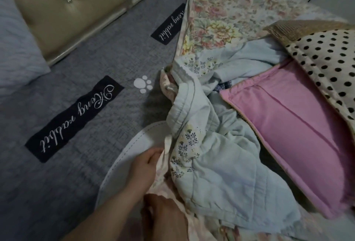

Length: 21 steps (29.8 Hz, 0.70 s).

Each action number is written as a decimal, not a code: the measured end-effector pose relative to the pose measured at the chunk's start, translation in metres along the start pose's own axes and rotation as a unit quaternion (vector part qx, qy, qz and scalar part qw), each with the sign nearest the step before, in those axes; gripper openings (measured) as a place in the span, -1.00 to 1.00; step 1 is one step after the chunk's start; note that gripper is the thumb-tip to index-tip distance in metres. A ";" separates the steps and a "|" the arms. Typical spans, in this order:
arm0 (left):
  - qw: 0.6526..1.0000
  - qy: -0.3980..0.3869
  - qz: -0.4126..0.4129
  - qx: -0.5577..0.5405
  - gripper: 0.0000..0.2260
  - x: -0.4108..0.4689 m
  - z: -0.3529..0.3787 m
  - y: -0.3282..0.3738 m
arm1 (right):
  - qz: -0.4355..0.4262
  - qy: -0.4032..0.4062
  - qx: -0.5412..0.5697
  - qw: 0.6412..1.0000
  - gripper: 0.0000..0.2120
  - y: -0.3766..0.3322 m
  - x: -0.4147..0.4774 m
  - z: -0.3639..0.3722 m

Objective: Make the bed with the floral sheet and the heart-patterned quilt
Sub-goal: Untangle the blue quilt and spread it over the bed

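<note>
– Grey quilted mattress cover [96, 58] shows across the left side, w/ black "Meng rabbit" labels [75, 117] & a white paw print [143, 84]. Tan tufted headboard [63, 10] top left, white pillow [17, 48] against it. Where's the floral sheet?
– Floral sheet [221, 10] lies on the far right part of the bed, and its edge runs down toward btm centre, under a bunched light-blue quilt [221, 173].
– Hearts on that quilt?
– Can't tell; only small flower sprigs are legible. A pink pillow [288, 125] touches it on the right, w/ polka-dot fabric [326, 58] lying over the pillow's far side.
– Hands?
– Close together, btm centre. L hand [148, 165] pinches the pale sheet edge just beside the quilt. R hand [165, 217] sits on the same fabric, nearer the camera; too dark to tell whether it grips.
</note>
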State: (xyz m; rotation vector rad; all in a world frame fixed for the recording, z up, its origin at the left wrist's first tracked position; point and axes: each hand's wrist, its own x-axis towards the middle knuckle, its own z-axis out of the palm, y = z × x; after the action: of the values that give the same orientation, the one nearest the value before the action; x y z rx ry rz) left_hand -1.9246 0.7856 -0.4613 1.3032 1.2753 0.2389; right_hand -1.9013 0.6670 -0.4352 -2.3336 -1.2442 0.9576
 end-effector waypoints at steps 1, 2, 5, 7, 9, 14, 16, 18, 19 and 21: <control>1.000 0.008 0.001 -0.008 -0.75 0.000 -0.004 -0.006 | -0.022 0.048 0.004 0.999 -0.86 -0.002 0.002 0.002; 1.000 0.014 0.009 -0.006 -0.75 0.000 -0.007 -0.011 | -0.047 0.126 0.004 0.991 -0.82 -0.001 0.007 0.002; 1.000 -0.013 0.007 0.014 -0.77 0.002 -0.010 -0.014 | -0.076 0.250 0.030 0.965 -0.71 -0.002 0.028 -0.016; 0.996 -0.004 0.014 0.083 -0.64 0.002 -0.008 -0.015 | -0.066 0.312 -0.079 0.945 -0.59 0.002 0.053 -0.037; 0.983 0.052 0.076 0.159 -0.45 0.001 -0.005 -0.004 | -0.094 0.301 -0.166 0.934 -0.66 0.010 0.078 -0.053; 0.948 0.013 0.247 0.199 -0.54 0.040 0.000 0.052 | -0.061 0.302 -0.200 0.930 -0.75 0.025 0.101 -0.084; 0.921 -0.015 0.250 0.297 -0.80 0.044 0.001 0.078 | -0.047 0.321 -0.165 0.931 -0.77 0.021 0.091 -0.092; 0.869 0.006 0.235 0.436 -0.70 0.032 0.006 0.101 | -0.027 0.283 -0.093 0.954 -0.84 0.016 0.076 -0.095; 0.869 0.014 0.227 0.439 -0.64 0.021 0.010 0.113 | -0.008 0.235 -0.042 0.971 -0.86 0.011 0.067 -0.098; 0.947 -0.039 0.189 0.256 -0.59 0.004 0.019 0.136 | 0.015 0.093 0.132 0.987 -0.75 0.002 0.048 -0.100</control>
State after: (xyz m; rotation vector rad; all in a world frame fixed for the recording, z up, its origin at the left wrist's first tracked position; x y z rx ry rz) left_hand -1.8406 0.8243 -0.3591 1.9866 1.0439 0.1229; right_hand -1.8116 0.7076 -0.3840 -2.1816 -0.9499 0.8343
